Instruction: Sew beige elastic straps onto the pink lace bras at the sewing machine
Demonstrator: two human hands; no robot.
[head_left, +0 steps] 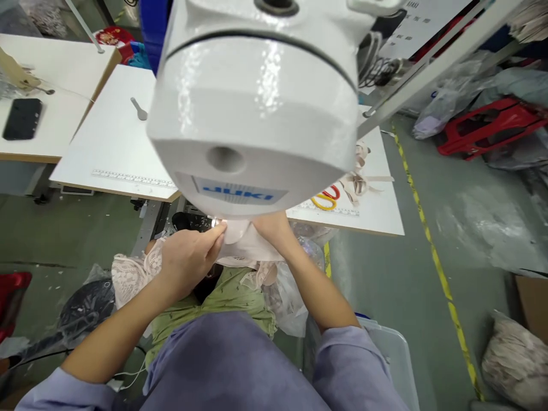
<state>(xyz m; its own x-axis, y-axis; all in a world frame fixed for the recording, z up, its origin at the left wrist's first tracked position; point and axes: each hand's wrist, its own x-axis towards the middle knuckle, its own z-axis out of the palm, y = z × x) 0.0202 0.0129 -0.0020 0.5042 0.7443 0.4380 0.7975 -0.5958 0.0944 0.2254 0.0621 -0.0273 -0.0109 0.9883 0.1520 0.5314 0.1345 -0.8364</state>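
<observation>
A white sewing machine head point(257, 114) with blue JUKI lettering fills the upper middle and hides the needle area. Below it lies pale pink fabric point(248, 246), which looks like part of a bra; its lace cup point(128, 279) hangs at the left. My left hand point(188, 260) pinches the fabric's left edge between thumb and forefinger, close by a small light. On the right side of the same fabric is my right hand point(274, 231), its fingers hidden behind the machine head.
Yellow-and-red-handled scissors point(325, 198) and pale straps point(357, 182) lie on the white table point(381, 211) at right. A ruler strip point(132, 178) and a small grey tool point(139, 108) are at left. A metal post point(428, 63) rises at right; a clear plastic bin point(396, 354) stands below.
</observation>
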